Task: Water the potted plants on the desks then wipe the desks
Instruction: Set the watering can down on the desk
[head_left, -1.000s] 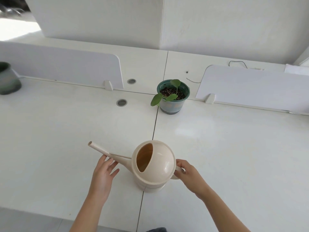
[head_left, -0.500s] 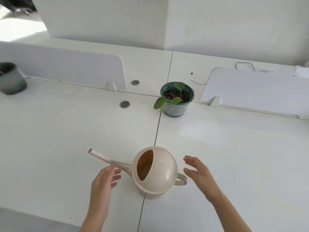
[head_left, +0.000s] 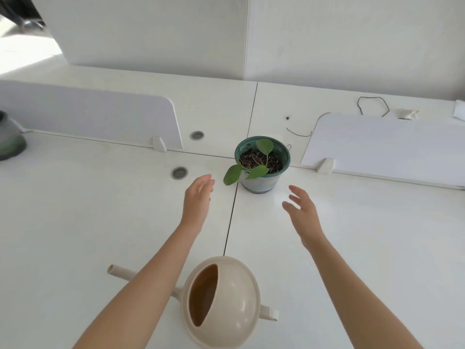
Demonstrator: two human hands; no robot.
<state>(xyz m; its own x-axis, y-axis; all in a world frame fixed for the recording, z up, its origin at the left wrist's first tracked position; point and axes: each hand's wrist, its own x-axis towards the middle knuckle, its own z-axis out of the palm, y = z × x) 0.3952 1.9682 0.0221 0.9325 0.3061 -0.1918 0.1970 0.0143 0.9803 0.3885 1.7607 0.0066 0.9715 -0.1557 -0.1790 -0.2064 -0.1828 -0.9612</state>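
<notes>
Both hands hover empty: the left hand (head_left: 198,197) with fingers straight and close together, the right hand (head_left: 300,210) with fingers spread. The pot (head_left: 261,180) stands upright just beyond and between the fingertips. The right ones look a touch nearer its wall, the left ones sit beside a drooping leaf (head_left: 232,174). It's round, glazed green, tapering, with dark soil. The smooth beige plastic watering can (head_left: 239,298) sits behind the fingers, between the forearms, spout pointing left.

Bright, even daylight, blown out upper left; pale sheen on the surface (head_left: 377,235) beside the pot (head_left: 261,183); faint shadows, bowed edges.
</notes>
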